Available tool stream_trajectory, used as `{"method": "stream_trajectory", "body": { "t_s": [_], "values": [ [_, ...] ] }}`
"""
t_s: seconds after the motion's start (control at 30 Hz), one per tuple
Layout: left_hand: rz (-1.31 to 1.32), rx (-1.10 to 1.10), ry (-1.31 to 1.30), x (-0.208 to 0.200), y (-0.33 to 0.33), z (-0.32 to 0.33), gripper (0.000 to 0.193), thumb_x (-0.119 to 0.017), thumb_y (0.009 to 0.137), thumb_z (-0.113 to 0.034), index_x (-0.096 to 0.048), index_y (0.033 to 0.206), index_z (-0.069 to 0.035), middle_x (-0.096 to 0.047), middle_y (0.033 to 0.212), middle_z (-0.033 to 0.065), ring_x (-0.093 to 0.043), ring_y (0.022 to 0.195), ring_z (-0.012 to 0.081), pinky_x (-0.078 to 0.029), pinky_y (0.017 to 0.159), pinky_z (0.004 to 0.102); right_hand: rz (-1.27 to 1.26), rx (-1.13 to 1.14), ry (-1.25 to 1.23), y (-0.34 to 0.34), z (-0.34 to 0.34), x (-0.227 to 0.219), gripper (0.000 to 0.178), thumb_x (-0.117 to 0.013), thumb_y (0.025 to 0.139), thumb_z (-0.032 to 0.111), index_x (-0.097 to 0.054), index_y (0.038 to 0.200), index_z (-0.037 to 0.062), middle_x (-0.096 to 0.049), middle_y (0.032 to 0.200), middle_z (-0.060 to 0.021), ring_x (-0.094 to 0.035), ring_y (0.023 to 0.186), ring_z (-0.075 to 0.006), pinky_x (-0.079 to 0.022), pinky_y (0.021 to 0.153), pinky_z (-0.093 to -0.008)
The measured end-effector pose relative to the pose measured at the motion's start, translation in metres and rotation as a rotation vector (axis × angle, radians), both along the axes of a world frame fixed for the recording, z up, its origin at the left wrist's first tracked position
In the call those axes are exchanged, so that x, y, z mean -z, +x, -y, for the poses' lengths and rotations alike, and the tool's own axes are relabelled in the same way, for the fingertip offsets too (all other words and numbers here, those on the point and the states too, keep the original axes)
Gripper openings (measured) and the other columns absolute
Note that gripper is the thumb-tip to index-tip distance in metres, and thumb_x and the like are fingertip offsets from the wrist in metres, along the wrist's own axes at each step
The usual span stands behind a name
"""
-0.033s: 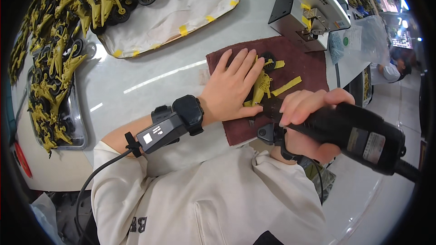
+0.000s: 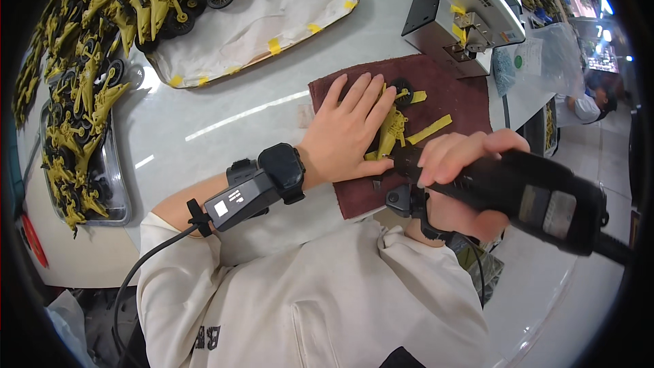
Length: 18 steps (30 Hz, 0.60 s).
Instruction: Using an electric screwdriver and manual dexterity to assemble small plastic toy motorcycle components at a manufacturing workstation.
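Note:
My left hand [image 2: 347,136] lies flat with its fingers spread over a yellow toy-like vehicle part [image 2: 390,133] with a black wheel [image 2: 403,93]. The part rests on a dark red cloth [image 2: 466,105] and is partly hidden under the fingers. My right hand [image 2: 453,163] is wrapped round a black corded electric screwdriver [image 2: 501,184], which is tilted with its nose toward the part near my left thumb. The tip is too small to tell whether it touches. Yellow strips [image 2: 430,129] lie on the cloth beside the part.
A grey box-shaped machine [image 2: 470,7] with a metal outlet stands behind the cloth. A paper-lined tray [image 2: 272,17] and a metal tray [image 2: 124,208] at the left carry several similar yellow parts. A clear plastic bag [image 2: 555,61] lies right. Another person [image 2: 580,108] is farther off.
The rear of the electric screwdriver has shifted slightly up and left with my right hand. My left hand and the yellow part have stayed in place.

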<state>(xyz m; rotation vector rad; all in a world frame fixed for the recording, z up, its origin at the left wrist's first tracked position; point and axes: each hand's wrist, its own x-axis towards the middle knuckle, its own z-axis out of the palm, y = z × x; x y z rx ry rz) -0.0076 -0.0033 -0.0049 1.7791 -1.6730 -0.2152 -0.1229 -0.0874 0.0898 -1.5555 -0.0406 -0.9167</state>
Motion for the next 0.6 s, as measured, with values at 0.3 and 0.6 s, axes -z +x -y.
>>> {"method": "stream_trajectory", "body": {
  "t_s": [0.3, 0.6],
  "values": [
    [0.008, 0.002, 0.017, 0.0, 0.0, 0.002, 0.093, -0.067, 0.064, -0.047, -0.031, 0.134, 0.002, -0.036, 0.135, 0.0218, -0.032, 0.127, 0.0356, -0.021, 0.105, 0.0488, 0.021, -0.161, 0.094, -0.008, 0.009, 0.006, 0.066, -0.069, 0.08, 0.034, -0.029, 0.118, -0.0025, -0.059, 0.081, -0.0174, -0.058, 0.063, -0.0249, -0.049, 0.059, -0.0343],
    [-0.009, -0.001, 0.018, 0.0, 0.0, 0.001, 0.096, -0.069, 0.06, -0.044, -0.03, 0.136, 0.0, -0.034, 0.136, 0.0201, -0.031, 0.127, 0.0349, -0.022, 0.105, 0.049, -0.035, -0.026, 0.039, -0.003, 0.002, 0.007, 0.067, -0.065, 0.078, 0.047, -0.033, 0.114, -0.0004, -0.057, 0.073, -0.0128, -0.055, 0.054, -0.0215, -0.046, 0.052, -0.0324]
  ]
}}
